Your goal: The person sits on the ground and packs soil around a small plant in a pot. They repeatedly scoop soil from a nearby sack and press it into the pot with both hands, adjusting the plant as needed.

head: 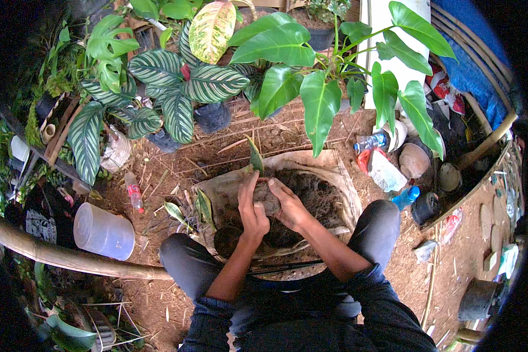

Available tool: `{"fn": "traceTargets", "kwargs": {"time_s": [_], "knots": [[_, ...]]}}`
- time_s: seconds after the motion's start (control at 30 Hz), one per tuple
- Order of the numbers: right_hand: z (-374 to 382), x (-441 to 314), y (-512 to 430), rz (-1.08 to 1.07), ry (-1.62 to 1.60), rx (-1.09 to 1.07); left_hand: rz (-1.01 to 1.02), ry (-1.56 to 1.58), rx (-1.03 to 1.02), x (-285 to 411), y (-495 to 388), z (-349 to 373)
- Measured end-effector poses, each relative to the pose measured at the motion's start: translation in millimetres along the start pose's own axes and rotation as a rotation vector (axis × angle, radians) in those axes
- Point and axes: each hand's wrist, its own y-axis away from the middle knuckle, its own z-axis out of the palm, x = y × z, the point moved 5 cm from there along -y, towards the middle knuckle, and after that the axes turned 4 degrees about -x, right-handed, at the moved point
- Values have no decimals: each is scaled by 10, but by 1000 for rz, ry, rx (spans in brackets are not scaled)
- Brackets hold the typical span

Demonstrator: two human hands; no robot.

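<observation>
My left hand (254, 211) and my right hand (288, 204) are cupped around a soil-coloured lump (267, 200) from both sides. Whether it is a bare clod or a small pot caked with dirt is hard to tell. A yellow-edged snake plant leaf (256, 158) stands up just beyond my fingertips; its base is hidden. Beneath my hands lies an opened pale sack (334, 169) bearing a heap of dark soil (310, 191). Left of my left hand are more snake plant cuttings (205, 207). A dark round container (229, 241) sits by my left wrist, partly hidden.
Potted striped-leaf plants (163, 75) and a broad-leaved green plant (321, 94) stand ahead. To the left are a translucent plastic bucket (105, 231), a plastic bottle (133, 191) and a bamboo pole (70, 259). Clay pots (415, 160), bottles and litter lie to the right.
</observation>
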Motion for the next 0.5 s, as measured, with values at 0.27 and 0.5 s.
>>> {"fn": "traceTargets", "kwargs": {"time_s": [0.27,0.5], "knots": [[-23,77,-32,53,-83,47,7,48,23,15,18,-16],[42,101,16,67,-222,132,-29,-77,33,42,44,81]]}}
